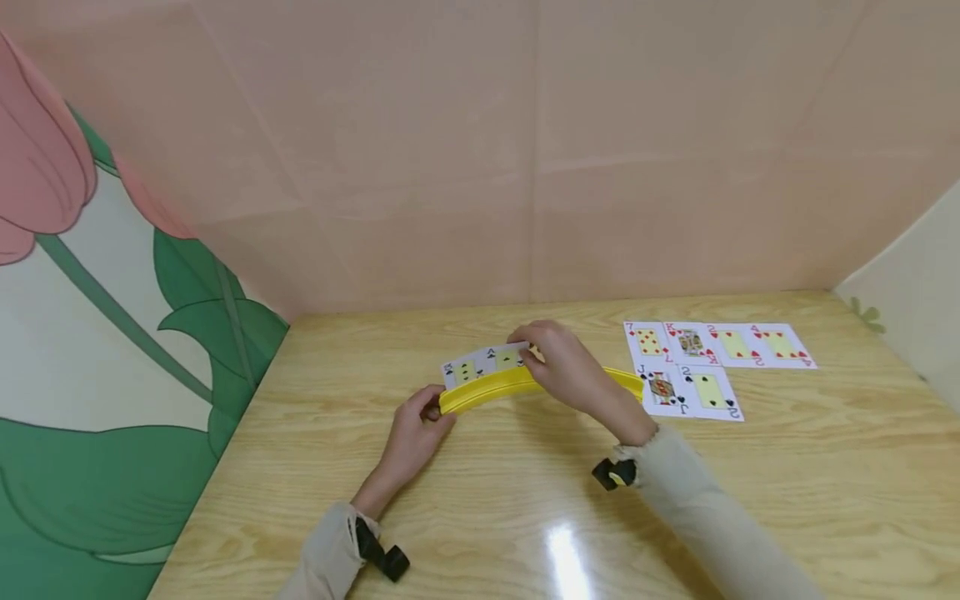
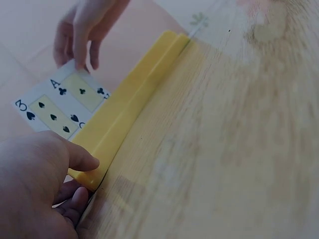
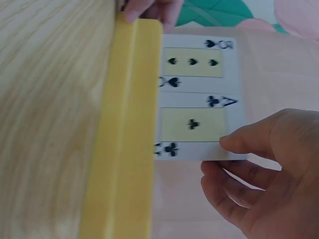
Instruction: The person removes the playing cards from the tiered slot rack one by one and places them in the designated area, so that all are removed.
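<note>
A curved yellow card holder (image 1: 491,387) stands on the wooden table, with my left hand (image 1: 411,433) gripping its left end between thumb and fingers. Upright in its slot is the three of spades (image 2: 52,115), close to that end. Beside it stands the ace of clubs (image 3: 194,123), its lower edge behind the yellow front wall. My right hand (image 1: 564,367) pinches the ace by its upper right corner, thumb (image 3: 249,139) on the face and the other fingers behind. In the head view this hand and forearm cover part of the holder's right half.
Several playing cards lie face up in two rows at the back right, among them the seven of diamonds (image 1: 648,342) and the jack of spades (image 1: 662,390). A pink wall covering (image 1: 420,167) rises behind the table (image 1: 465,492); a flower-painted wall (image 1: 120,333) borders the left.
</note>
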`<state>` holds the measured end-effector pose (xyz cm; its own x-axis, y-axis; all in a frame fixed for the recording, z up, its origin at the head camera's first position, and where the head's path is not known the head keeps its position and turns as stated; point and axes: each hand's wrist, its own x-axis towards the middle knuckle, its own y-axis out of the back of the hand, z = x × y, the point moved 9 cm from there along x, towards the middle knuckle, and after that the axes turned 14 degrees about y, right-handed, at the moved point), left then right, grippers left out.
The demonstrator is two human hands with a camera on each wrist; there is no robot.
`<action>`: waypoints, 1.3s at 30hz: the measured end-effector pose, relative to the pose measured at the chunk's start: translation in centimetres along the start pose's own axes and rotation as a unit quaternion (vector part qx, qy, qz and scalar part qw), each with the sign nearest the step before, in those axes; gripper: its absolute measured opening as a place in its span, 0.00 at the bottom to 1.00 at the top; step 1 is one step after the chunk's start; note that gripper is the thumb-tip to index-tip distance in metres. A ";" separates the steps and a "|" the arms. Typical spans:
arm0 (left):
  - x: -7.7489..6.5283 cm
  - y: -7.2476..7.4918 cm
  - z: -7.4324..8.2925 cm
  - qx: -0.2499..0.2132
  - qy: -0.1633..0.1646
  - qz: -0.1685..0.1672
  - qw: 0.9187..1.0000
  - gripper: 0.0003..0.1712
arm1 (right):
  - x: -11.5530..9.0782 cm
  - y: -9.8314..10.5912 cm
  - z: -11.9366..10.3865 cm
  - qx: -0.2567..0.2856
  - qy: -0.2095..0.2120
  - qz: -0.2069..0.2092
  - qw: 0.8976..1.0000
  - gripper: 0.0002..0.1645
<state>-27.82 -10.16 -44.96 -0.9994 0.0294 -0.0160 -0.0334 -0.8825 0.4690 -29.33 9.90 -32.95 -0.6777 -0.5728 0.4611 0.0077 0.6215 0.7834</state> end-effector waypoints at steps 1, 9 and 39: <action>0.0 0.0 0.0 0.000 -0.001 0.000 1.000 0.19 | -0.1 -0.3 0.3 0.004 -0.006 -0.003 1.000 0.12; 0.0 -0.1 0.1 0.003 -0.009 0.000 1.000 0.20 | -0.5 -1.4 1.8 0.043 -0.021 0.000 0.999 0.11; -0.1 0.1 0.2 0.004 -0.012 0.008 1.000 0.18 | -0.5 -0.3 2.0 0.017 -0.024 0.006 1.000 0.14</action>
<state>-27.77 -10.17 -44.68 -0.9996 0.0270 0.0117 -0.0182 -0.8792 0.4761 -30.46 11.05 -34.27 -0.7124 -0.5393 0.4490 -0.0088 0.6467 0.7627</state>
